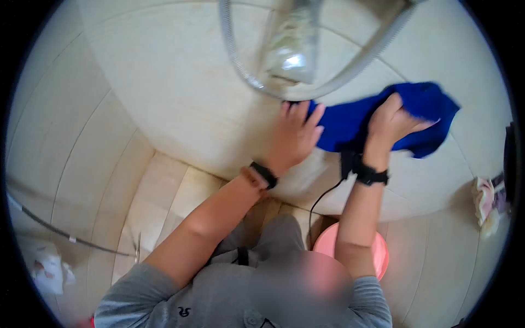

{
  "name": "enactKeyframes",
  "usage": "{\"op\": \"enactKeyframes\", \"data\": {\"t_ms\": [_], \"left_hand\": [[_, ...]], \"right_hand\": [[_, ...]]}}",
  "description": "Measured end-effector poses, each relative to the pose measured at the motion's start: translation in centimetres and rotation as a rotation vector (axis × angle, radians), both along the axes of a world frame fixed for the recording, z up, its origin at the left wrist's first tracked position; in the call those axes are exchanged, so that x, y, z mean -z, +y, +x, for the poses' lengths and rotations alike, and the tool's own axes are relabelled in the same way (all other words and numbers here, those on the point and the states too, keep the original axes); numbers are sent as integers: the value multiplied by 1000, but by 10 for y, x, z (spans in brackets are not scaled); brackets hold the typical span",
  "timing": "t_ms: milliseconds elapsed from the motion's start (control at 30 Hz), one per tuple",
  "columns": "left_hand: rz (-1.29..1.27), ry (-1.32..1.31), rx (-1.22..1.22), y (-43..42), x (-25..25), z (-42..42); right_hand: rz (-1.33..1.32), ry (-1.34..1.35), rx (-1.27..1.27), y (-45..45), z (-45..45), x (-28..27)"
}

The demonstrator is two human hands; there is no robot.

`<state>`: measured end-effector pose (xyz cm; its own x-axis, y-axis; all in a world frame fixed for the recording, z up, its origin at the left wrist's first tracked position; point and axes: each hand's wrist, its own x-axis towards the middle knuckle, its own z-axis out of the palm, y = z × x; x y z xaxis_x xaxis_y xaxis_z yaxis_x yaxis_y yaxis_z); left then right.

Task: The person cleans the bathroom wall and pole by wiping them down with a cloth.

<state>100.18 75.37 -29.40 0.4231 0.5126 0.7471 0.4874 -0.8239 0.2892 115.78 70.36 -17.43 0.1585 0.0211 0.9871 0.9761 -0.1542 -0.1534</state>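
Note:
A dark blue cloth (347, 123) is stretched sideways against the pale tiled wall. On its left end lies my left hand (295, 134), fingers spread and pressed flat towards the wall. My right hand (389, 124) is closed on the cloth's right part, where the fabric is bunched and folded over the fingers. Some of the right fingers are hidden by the cloth. A black device with a cable (350, 163) is strapped at my right wrist.
A grey flexible hose (240, 68) loops above my hands, beside a shiny clear-looking holder (293, 54) on the wall. Below my right forearm stands a pink bucket (381, 254). A white packet (48, 268) is at the lower left; a pinkish cloth-like item (484, 199) hangs at right.

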Motion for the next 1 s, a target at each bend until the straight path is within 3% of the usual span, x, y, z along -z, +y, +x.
{"op": "enactKeyframes", "data": {"t_ms": [67,100,133,200,267,300,333,400,433,467,533,600,667,833,1000], "left_hand": [[220,-260,3,11,22,18],[223,-235,5,9,20,20],[204,-209,16,13,20,29],[201,-145,-20,21,42,38],[-177,138,11,30,48,37],[-365,275,31,34,52,37],[-353,118,-8,33,64,36],[-331,-189,-68,37,102,27],[-253,-85,-191,51,130,13],[-225,-207,-191,48,115,5],[-195,-372,-277,56,74,3],[-181,-504,-345,70,41,17],[-281,-790,-257,93,30,18],[-321,-706,-290,87,54,8],[-119,-538,-132,15,26,126]], "right_hand": [[-2,-105,-3,16,-17,-12],[29,-203,-59,16,-19,-19],[-125,-151,-95,20,-21,-15],[-172,-80,-73,45,-19,37],[-841,-104,5,44,-18,78],[-1125,-83,-72,46,-13,101],[-1269,140,-259,44,-3,127],[-788,-126,-685,52,10,162],[-688,-56,-780,49,1,151],[-583,3,-877,47,-9,139],[-392,-277,-607,67,-5,124],[-122,-97,-573,114,-16,121],[-196,-166,-690,118,-28,90],[-237,-303,-607,97,-57,53],[-206,-345,-421,25,81,21]]}}
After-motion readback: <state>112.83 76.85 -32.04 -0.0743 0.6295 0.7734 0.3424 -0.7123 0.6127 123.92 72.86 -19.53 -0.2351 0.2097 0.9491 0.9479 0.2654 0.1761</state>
